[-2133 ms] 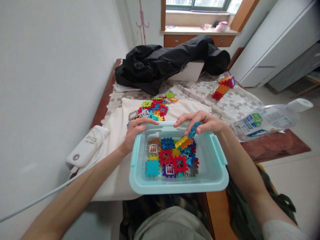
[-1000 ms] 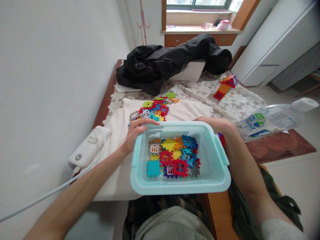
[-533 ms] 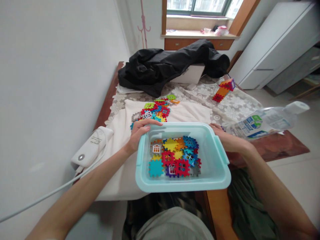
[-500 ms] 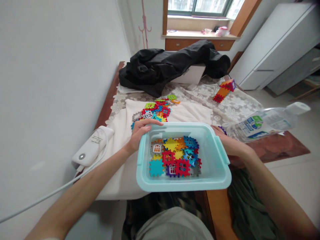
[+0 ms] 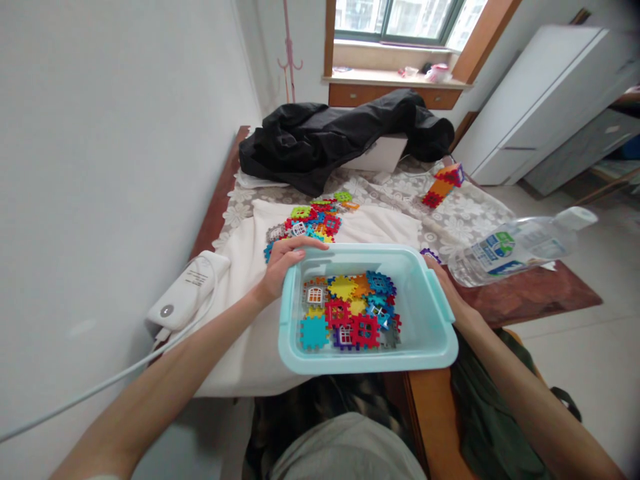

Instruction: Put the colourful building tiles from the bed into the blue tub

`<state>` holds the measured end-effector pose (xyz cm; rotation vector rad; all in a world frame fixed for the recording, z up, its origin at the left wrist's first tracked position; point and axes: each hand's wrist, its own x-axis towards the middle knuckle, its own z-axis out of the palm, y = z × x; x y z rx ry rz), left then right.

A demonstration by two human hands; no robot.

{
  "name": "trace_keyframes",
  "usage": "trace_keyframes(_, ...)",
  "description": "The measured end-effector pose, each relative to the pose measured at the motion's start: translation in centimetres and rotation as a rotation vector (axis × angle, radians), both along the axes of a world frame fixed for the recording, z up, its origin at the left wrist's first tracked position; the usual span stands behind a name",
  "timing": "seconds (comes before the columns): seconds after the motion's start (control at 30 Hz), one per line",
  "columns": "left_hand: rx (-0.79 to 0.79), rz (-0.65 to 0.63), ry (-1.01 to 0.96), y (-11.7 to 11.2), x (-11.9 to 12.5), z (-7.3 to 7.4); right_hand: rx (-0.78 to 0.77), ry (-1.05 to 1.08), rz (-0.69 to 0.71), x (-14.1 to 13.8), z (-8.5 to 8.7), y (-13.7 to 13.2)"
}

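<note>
A light-blue plastic bin (image 5: 367, 364) is held between my two hands over the near edge of the table. Inside it lie several interlocking plastic building tiles (image 5: 343, 312) in red, yellow, blue, orange and grey. My left hand (image 5: 284, 267) grips the bin's far left corner, fingers along the rim. On the other side my right hand (image 5: 449, 288) holds the right wall, its fingers partly hidden behind the rim. Just beyond the bin, a heap of similar tiles (image 5: 320, 217) rests on a white cloth (image 5: 380, 223). One purple tile (image 5: 431, 255) shows near my right fingertips.
A large clear bottle (image 5: 520, 247) stands right of the bin. Farther back is a small orange and red tile structure (image 5: 443, 185). Black fabric (image 5: 345, 130) covers a white box (image 5: 383, 153). At left, a white power device (image 5: 187, 290) trails a cable.
The bin's right side has shifted slightly left and its near edge a little up. My view has turned slightly, so the bottle appears farther left. Both hands keep their hold.
</note>
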<state>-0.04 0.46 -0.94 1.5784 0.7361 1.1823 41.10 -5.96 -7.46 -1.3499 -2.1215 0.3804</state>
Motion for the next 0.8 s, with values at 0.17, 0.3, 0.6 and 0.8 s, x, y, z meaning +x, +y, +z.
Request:
trace_keyframes(0.17,-0.009,-0.019,-0.029,-0.1,0.1,0.0,-0.016,0.006,0.033,0.2,0.1,0.3)
trace_keyframes(0.3,-0.006,-0.019,-0.039,-0.1,0.1,0.0,-0.014,-0.089,0.012,1.0,0.1,-0.6)
trace_keyframes(0.6,0.016,-0.023,-0.051,-0.1,0.2,-0.3,0.092,-0.257,0.189,2.7,-0.2,-4.1)
trace_keyframes(0.8,0.033,-0.026,-0.048,-0.1,0.2,-0.2,0.122,-0.270,0.109,2.9,-0.7,-2.0)
